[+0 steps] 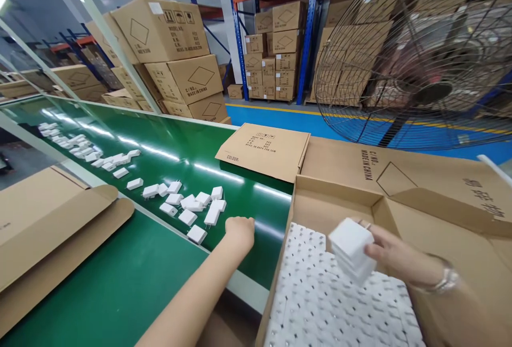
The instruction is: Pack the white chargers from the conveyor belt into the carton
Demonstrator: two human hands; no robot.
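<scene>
Several white plug adapters, stacked together (352,248), are in my right hand (386,251), slightly blurred, above an open cardboard box (340,192). Rows of white adapters (312,299) with metal pins fill much of that box. My left hand (240,235) is over the green conveyor belt (264,251), left of the box, with its fingers curled; what they hold, if anything, is hidden. Loose white adapters (188,217) lie scattered on the belt left of my left hand and trail off toward the far left.
A cardboard flap (266,147) extends over the belt. Another carton (48,219) is at the left on a green surface. Stacked cartons (180,78) stand behind the belt, and a large wire-caged fan (416,70) is at the upper right.
</scene>
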